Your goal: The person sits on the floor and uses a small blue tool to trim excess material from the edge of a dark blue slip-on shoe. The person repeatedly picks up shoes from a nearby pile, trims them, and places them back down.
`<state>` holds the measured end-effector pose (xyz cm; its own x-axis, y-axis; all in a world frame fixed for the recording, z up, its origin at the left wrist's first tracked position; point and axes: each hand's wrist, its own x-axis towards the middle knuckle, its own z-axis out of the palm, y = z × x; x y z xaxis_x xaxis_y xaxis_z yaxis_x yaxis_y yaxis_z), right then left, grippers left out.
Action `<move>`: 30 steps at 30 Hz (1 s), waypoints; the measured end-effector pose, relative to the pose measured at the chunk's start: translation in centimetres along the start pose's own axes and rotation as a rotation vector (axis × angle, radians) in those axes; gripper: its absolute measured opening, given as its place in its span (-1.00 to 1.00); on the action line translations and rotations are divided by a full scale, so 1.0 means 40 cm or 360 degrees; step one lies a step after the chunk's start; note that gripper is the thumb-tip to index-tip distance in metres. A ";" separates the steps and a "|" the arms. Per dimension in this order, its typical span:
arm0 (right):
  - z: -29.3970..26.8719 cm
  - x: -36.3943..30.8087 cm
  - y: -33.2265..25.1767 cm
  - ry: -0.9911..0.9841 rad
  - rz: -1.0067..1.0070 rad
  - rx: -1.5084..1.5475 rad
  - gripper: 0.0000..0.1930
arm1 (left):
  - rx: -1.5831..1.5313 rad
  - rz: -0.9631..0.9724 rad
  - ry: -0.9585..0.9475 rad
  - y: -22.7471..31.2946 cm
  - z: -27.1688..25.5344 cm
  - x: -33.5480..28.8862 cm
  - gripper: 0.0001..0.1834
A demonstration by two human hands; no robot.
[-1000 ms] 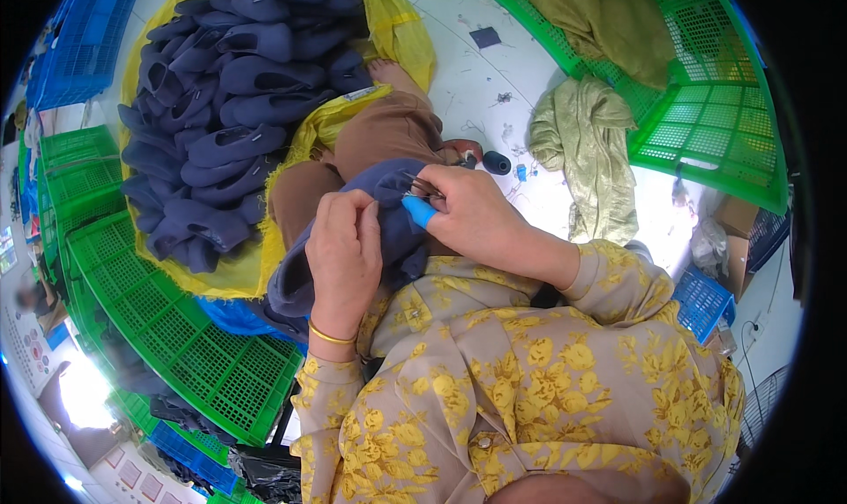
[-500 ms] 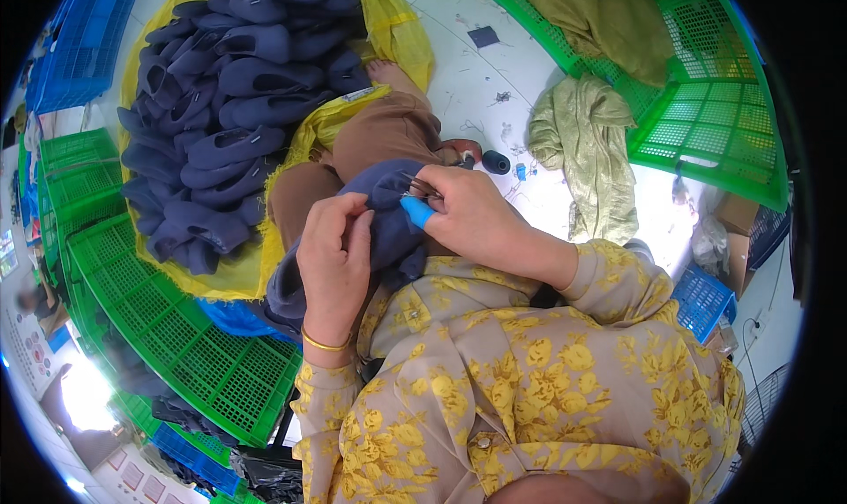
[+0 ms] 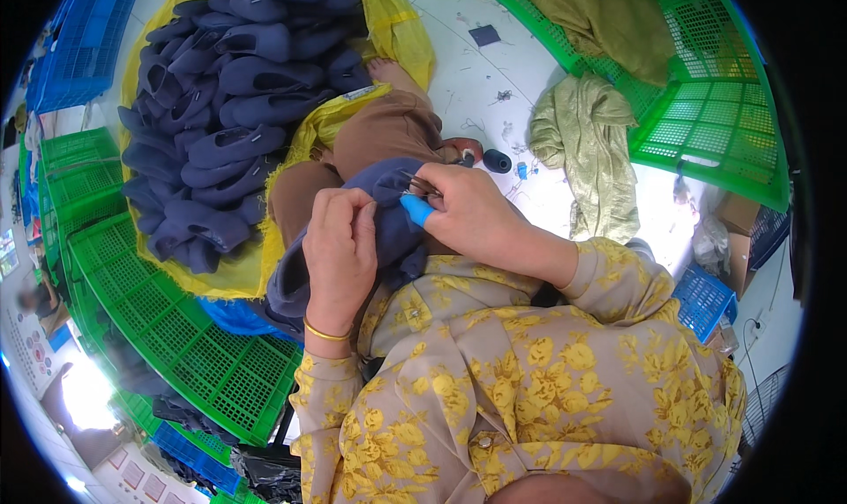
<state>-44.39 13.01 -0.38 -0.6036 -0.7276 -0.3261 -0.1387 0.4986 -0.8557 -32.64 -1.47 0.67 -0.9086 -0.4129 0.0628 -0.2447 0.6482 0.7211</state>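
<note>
Fabric (image 3: pixel 399 230) in navy, gathered and folded, lies across the person's lap in the head view, its far edge against the brown trousers (image 3: pixel 384 133) and its left end reaching past the left hand (image 3: pixel 340 248). That hand stands in front of the fabric, thumb and index finger drawn close together; whether they pinch anything cannot be told. A gold bangle (image 3: pixel 327 333) circles the wrist. The right hand (image 3: pixel 472 208) is at the fabric's right side, its fingers curled round a small metal tool (image 3: pixel 427 187) whose tips point toward the cloth; a blue cover (image 3: pixel 416 209) sits on one digit. The two hands are near each other but apart.

Beyond the lap, to the left, a yellow sack (image 3: pixel 408 29) spreads open under a heap of navy shoe-shaped pieces (image 3: pixel 251 76), its right edge beside the person's bare foot (image 3: pixel 397 78). On the white floor (image 3: pixel 454 89) right of the trousers lies a dark spool (image 3: pixel 497 161), with thread scraps and a dark square piece (image 3: pixel 484 35) farther off. A pale green cloth (image 3: pixel 573 124) hangs from the near left corner of a green crate (image 3: pixel 715 124), and an olive cloth (image 3: pixel 609 23) lies over its far left part. Another green crate (image 3: pixel 190 336) stands left of the lap.
</note>
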 end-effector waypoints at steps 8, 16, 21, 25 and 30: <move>0.002 0.002 0.004 0.0023 -0.0002 -0.0017 -0.82 | -0.0135 -0.0225 -0.0016 -0.008 -0.005 -0.004 -0.96; 0.000 0.007 0.003 0.0043 -0.0021 -0.0010 -0.82 | -0.0159 0.0000 0.0102 -0.022 0.009 0.009 -1.00; 0.000 0.011 0.004 0.0005 -0.0005 -0.0025 -0.81 | -0.0493 -0.0391 0.0017 -0.003 0.022 0.008 -0.93; 0.007 0.008 0.004 0.0069 -0.0180 0.0090 -0.77 | -0.0492 -0.0427 0.0055 0.008 0.025 0.016 -0.90; 0.009 0.016 -0.008 0.0065 -0.0341 0.0008 -0.74 | -0.0473 -0.0417 0.0069 0.003 0.027 0.011 -0.91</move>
<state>-44.45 12.21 -0.48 -0.5922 -0.7968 -0.1200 -0.2636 0.3322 -0.9056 -33.42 -0.90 0.03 -0.8117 -0.5706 -0.1252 -0.3519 0.3065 0.8844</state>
